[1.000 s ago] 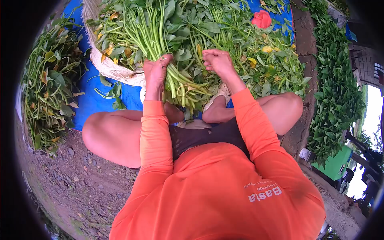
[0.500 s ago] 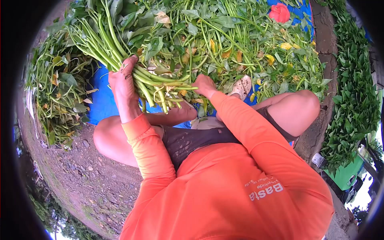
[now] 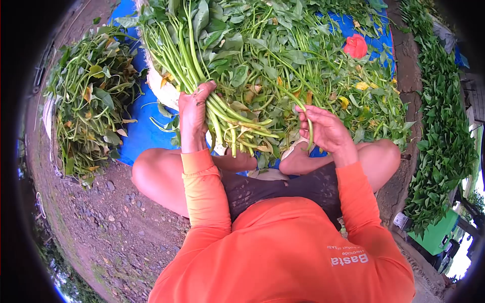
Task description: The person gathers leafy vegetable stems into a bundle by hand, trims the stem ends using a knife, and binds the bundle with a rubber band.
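My left hand [image 3: 194, 113] is wrapped round a thick bundle of green stems [image 3: 189, 63], with leafy tops pointing up and away and cut ends fanning out to the right. Between the thumb and fingers of my right hand [image 3: 326, 129] is a single green stem [image 3: 309, 123], whose upper part runs into the heap. Under and beyond both hands lies a broad heap of loose leafy stems [image 3: 273, 50], with some yellow leaves among them.
A separate pile of wilted greens [image 3: 91, 106] lies at the left beside the blue tarp [image 3: 146, 118]. A red object [image 3: 355, 46] rests at the upper right. Dark leafy greens [image 3: 442, 126] line the right, near a green container [image 3: 435, 232]. My bent legs flank the work area.
Since the half-second-old frame, my left hand has moved the bundle right. My right hand has moved right, away from the bundle's cut ends, and now pinches a single stem.
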The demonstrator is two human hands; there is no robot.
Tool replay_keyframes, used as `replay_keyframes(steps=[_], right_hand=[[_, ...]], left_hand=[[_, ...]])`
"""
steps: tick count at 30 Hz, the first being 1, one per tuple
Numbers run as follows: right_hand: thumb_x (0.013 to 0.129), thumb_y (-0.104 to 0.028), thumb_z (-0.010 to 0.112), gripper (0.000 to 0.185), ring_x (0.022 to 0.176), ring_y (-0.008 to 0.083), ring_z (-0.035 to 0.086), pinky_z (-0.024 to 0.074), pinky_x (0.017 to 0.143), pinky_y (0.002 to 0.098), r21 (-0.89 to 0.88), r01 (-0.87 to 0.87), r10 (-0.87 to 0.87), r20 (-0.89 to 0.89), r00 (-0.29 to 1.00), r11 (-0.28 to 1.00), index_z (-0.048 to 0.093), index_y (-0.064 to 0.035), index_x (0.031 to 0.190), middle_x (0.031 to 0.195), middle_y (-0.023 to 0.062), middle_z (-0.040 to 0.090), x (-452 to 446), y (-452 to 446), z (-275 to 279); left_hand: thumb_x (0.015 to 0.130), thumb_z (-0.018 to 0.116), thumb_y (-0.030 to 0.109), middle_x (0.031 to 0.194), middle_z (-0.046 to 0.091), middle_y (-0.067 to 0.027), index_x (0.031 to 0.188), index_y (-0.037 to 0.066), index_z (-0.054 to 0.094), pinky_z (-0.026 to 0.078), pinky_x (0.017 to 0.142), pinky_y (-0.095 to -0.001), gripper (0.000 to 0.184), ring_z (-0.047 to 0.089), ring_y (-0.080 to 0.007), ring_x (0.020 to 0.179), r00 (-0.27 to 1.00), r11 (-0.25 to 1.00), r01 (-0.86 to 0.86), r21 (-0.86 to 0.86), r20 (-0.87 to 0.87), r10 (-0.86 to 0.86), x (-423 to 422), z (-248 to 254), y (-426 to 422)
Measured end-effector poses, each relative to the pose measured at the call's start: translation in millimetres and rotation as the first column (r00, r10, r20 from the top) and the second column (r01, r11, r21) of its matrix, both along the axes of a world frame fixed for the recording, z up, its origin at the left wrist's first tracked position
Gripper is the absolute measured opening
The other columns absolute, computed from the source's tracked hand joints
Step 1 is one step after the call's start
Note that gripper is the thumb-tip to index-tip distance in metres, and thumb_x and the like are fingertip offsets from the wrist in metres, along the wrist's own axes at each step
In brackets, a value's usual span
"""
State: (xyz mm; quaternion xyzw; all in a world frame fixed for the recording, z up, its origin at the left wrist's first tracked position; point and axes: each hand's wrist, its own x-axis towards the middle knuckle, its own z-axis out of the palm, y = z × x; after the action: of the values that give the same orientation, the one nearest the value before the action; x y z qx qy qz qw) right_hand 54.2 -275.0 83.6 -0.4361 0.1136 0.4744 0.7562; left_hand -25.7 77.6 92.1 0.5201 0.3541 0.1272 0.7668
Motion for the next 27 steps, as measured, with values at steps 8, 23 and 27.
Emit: replay_keyframes(steps=[8, 23, 27], right_hand=[[0.101, -0.011, 0.077, 0.028, 0.082, 0.0075, 0.065, 0.0533, 0.072, 0.0235, -0.161, 0.368, -0.156, 0.701, 0.696, 0.916, 0.073, 0.0024, 0.125, 0.098, 0.0027, 0.075, -25, 12, 88], [0.109, -0.016, 0.066, 0.029, 0.071, 0.0106, 0.062, 0.0521, 0.064, 0.0249, -0.216, 0.025, 0.076, 0.448, 0.891, 0.976, 0.068, 0.0011, 0.133, 0.089, 0.0023, 0.069, -14, 80, 29], [0.110, -0.019, 0.065, 0.030, 0.066, 0.0123, 0.060, 0.0497, 0.058, 0.0263, -0.213, -0.008, 0.105, 0.451, 0.886, 0.977, 0.063, -0.0011, 0.134, 0.087, 0.0038, 0.069, -7, 82, 21]], left_hand=[[0.083, 0.084, 0.011, 0.078, 0.073, -0.0088, 0.095, -0.004, 0.073, 0.060, 0.061, -0.0325, 0.022, 0.069, -0.0178, 0.061, 0.996, 0.992, 0.087, 0.086, 0.022, -0.089, 12, -4, -29], [0.087, 0.087, 0.015, 0.086, 0.074, -0.0057, 0.106, -0.003, 0.070, 0.056, 0.062, -0.0285, 0.031, 0.067, -0.0123, 0.067, 0.952, 0.967, 0.239, -0.088, 0.218, -0.216, 10, -13, -87], [0.089, 0.086, 0.019, 0.084, 0.073, -0.0059, 0.102, -0.001, 0.072, 0.056, 0.062, -0.0289, 0.027, 0.067, -0.0130, 0.067, 0.944, 0.965, 0.246, -0.092, 0.249, -0.217, 11, -12, -90]])
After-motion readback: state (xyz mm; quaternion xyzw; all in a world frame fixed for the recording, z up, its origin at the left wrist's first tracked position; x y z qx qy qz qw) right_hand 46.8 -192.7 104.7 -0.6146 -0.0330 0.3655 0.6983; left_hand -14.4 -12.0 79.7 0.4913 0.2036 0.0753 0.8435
